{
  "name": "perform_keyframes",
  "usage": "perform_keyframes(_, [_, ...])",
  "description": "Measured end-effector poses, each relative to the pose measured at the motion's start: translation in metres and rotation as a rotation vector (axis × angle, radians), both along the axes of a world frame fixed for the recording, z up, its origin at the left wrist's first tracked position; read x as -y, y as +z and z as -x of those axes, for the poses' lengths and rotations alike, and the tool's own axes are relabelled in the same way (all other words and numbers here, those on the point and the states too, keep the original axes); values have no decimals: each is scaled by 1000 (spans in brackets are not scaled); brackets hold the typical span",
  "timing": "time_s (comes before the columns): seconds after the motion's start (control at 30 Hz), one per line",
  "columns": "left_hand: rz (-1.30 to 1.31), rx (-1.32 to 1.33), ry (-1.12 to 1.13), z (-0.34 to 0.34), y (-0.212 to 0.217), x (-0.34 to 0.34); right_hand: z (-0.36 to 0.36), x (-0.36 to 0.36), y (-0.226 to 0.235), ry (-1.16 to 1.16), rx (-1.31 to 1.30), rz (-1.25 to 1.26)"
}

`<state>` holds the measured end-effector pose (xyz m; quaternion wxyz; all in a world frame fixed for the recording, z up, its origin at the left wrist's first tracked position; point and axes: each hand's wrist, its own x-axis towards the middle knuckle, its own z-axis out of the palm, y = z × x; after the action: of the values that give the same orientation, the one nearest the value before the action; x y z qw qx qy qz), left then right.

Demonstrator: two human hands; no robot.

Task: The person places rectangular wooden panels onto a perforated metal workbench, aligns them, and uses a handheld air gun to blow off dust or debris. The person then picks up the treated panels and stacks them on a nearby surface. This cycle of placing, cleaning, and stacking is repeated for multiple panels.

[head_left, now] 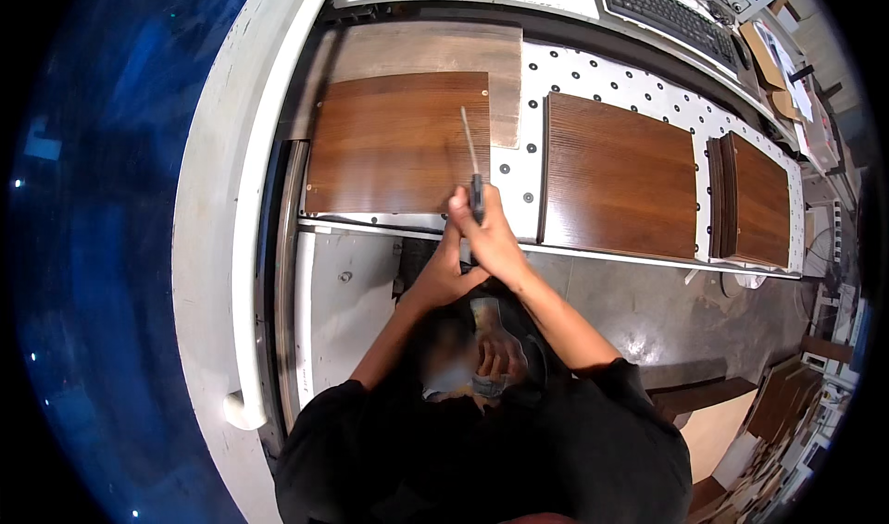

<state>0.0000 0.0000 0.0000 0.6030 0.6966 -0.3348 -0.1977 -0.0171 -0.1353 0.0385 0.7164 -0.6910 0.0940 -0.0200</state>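
Observation:
My right hand [491, 237] is closed around the black handle of an air blow gun [477, 195]. The gun's thin metal nozzle points away from me, over the right part of a brown wood-grain panel [389, 144]. Just below and left of it, my left hand [449, 279] presses against the right one, its fingers curled at the lower end of the gun and partly hidden. The panel lies flat near the left end of the white machine bed [528, 168], with small holes showing near its corners. Neither hand touches the panel.
A greyish board [505, 52] lies under the panel. Further right are a second brown panel [620, 177] and a small panel stack [759, 200]. A white rail [250, 237] runs along the left. Behind the bed sit a keyboard [667, 15] and a cardboard box [769, 61].

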Motion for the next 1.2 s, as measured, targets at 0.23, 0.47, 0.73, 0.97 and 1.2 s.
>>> perform_keyframes(0.23, [102, -457, 297, 7, 14, -59, -2, -11, -18, 63, 151, 527])
perform_keyframes(0.47, [-216, -549, 125, 34, 44, -131, -20, 13, -96, -368, 152, 891])
perform_keyframes(0.73, [-426, -289, 795, 15, 53, -173, -21, 14, -97, -300, 127, 994])
perform_keyframes(0.97, [-389, -324, 917, -33, 56, -196, -17, 11, -96, -266, 103, 972])
perform_keyframes(1.2, [-271, -253, 789, -135, 28, -165, -17, 9, -95, -272, 117, 994])
